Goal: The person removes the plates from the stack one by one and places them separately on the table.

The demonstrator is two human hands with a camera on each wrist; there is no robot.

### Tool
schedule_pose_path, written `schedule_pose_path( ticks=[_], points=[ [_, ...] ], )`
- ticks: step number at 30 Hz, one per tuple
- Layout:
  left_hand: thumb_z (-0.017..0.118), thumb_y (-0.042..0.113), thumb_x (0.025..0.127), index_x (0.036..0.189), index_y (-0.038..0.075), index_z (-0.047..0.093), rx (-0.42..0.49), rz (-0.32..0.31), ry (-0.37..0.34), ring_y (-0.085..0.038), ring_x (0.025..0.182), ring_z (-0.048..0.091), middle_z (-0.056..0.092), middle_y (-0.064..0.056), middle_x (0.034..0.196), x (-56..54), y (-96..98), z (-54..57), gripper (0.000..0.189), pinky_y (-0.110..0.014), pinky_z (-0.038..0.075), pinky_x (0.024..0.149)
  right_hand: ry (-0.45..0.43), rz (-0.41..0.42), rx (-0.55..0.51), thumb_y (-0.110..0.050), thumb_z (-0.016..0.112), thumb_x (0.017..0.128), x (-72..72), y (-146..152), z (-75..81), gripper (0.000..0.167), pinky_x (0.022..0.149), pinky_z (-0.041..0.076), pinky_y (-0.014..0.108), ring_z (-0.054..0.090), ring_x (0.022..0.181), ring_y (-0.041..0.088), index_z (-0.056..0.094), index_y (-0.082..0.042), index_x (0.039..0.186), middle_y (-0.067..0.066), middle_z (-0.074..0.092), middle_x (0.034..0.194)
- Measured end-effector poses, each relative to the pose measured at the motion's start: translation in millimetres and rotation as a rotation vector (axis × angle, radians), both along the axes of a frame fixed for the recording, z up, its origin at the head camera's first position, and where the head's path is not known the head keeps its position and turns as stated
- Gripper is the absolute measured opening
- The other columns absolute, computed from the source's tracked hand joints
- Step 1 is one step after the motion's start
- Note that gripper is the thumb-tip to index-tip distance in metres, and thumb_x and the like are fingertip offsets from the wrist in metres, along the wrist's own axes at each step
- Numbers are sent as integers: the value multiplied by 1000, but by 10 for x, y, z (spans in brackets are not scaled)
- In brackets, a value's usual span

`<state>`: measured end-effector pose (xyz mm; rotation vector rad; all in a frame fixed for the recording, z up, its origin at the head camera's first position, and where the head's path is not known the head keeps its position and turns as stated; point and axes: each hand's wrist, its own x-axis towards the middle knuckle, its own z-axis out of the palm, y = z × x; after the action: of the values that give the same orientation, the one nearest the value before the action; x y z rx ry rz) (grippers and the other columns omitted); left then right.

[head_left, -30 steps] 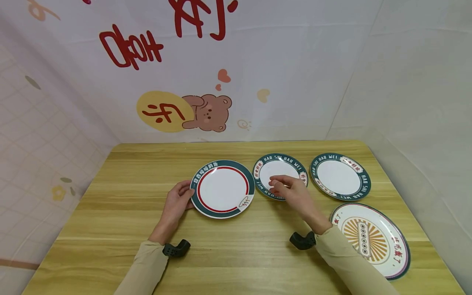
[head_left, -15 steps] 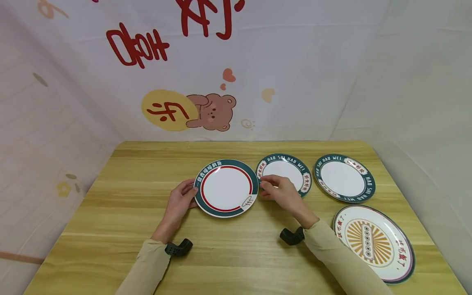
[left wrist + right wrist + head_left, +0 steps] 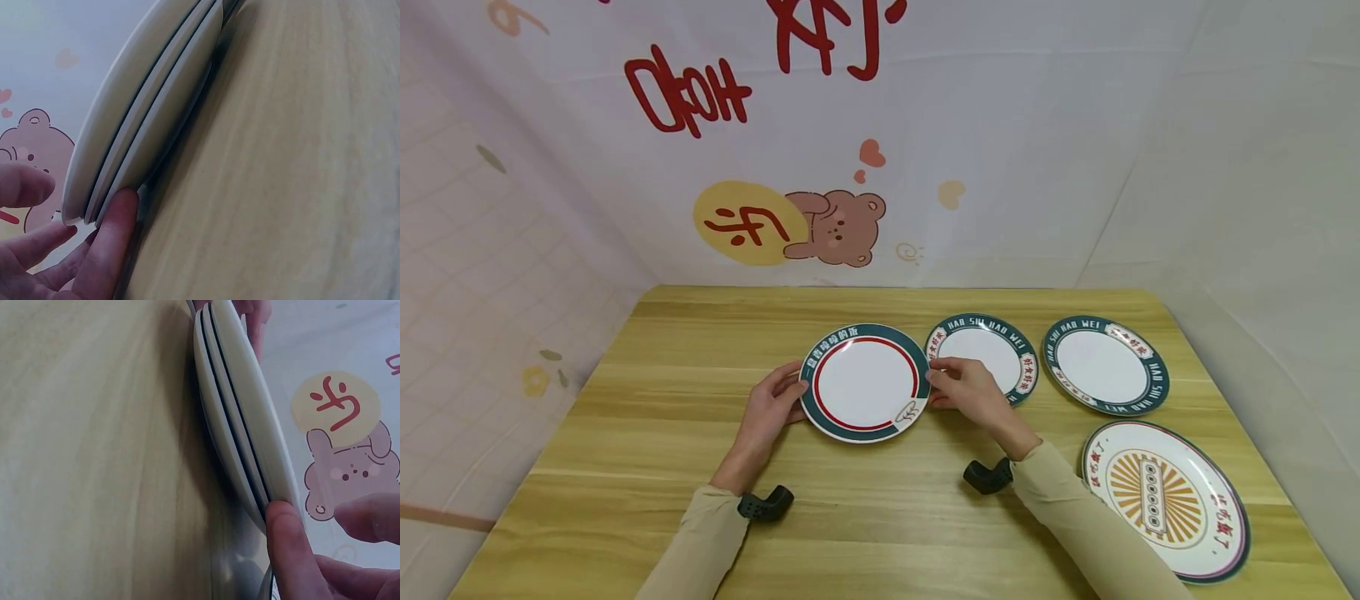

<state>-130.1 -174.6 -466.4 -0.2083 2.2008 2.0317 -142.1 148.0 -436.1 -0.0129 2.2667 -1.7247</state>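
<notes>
Head: hands [image 3: 771, 407] at stacked plates [image 3: 865, 383]

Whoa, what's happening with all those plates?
A person has both hands at a stack of plates, at least three high: the left hand touches one side, the right hand the other. To the right on the wooden table are one green-rimmed plate partly behind the right hand, another green-rimmed plate and a sunburst plate.

A plain beige left sleeve [image 3: 694, 546] and matching right sleeve [image 3: 1086, 512] are creasing lightly. A black, bent left wrist camera [image 3: 766, 505] and its bent black twin, the right wrist camera [image 3: 987, 476], are jutting inward. The left hand [image 3: 767, 410] and right hand [image 3: 973, 392] are showing bare.
</notes>
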Motion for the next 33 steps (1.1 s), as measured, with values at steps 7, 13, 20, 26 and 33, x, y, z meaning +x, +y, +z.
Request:
schedule_pose_path(
  ticks=[7, 13, 20, 26, 33],
  points=[
    [57, 17, 107, 149, 6, 54, -20, -20, 3, -27, 108, 68, 58, -21, 142, 12, -4, 4, 44, -27, 61, 82, -20, 0, 34, -15, 63, 103, -20, -25, -40, 43, 78, 63, 33, 72, 85, 20, 57, 10, 136, 22, 69, 113],
    [55, 16, 108, 149, 4, 55, 4, -33, 8, -27, 108, 68, 57, -21, 144, 17, -1, 3, 43, -27, 61, 83, -24, -24, 35, -11, 64, 102, -29, -40, -60, 36, 77, 64, 34, 71, 84, 21, 56, 9, 131, 22, 66, 113],
    [55, 15, 107, 149, 4, 54, -8, -28, -4, -27, 109, 67, 56, -20, 146, 11, 12, 1, 43, -27, 61, 82, -34, -39, -41, -5, 60, 102, -26, -30, -73, 33, 78, 64, 37, 72, 86, 22, 55, 13, 129, 25, 69, 112],
    [53, 14, 108, 149, 2, 54, 14, -39, 9, -22, 107, 68, 55, -21, 147, 15, 11, -5, 43, -27, 61, 83, -33, -74, -50, -3, 61, 101, 1, -12, -66, 32, 76, 64, 34, 72, 84, 21, 57, 14, 128, 24, 69, 108],
    [50, 11, 109, 151, 4, 52, -19, -44, 9, -27, 120, 63, 50, -19, 152, 3, 3, -23, 42, -26, 60, 85, -42, -94, -47, -6, 63, 101, 35, 54, -67, 35, 77, 64, 32, 72, 86, 21, 59, 11, 132, 21, 70, 108]
  ],
)
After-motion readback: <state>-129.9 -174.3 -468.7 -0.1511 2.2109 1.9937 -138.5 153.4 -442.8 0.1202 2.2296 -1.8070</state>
